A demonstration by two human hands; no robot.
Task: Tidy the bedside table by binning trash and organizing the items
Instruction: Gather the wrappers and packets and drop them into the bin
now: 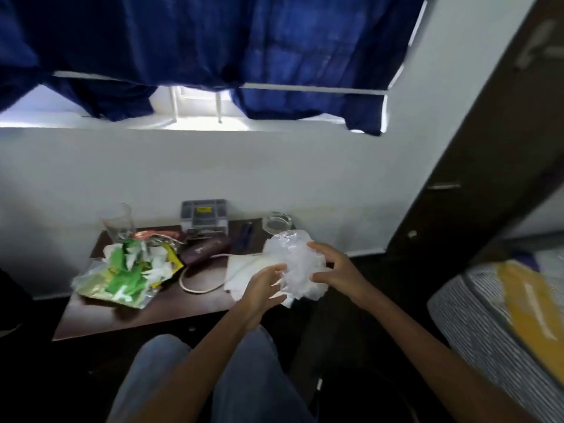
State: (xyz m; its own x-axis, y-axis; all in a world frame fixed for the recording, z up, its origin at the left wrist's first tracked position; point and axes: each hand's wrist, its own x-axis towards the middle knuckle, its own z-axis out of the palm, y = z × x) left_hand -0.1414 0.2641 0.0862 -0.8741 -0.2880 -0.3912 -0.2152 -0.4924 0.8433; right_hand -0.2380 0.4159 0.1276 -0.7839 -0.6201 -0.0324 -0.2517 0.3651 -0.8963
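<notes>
Head view: both hands — left hand (264, 283), right hand (331, 270) — curl around a crumpled clear plastic bag (297, 264) above the bedside table (137, 312), near its right edge. It looks light, soft, slippery — best bunched tight.

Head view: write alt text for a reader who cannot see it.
A person's left hand and right hand hold a crumpled clear plastic bag over a dark bedside table. On it are green snack wrappers, a drinking glass, a brown case and a white cable.
</notes>
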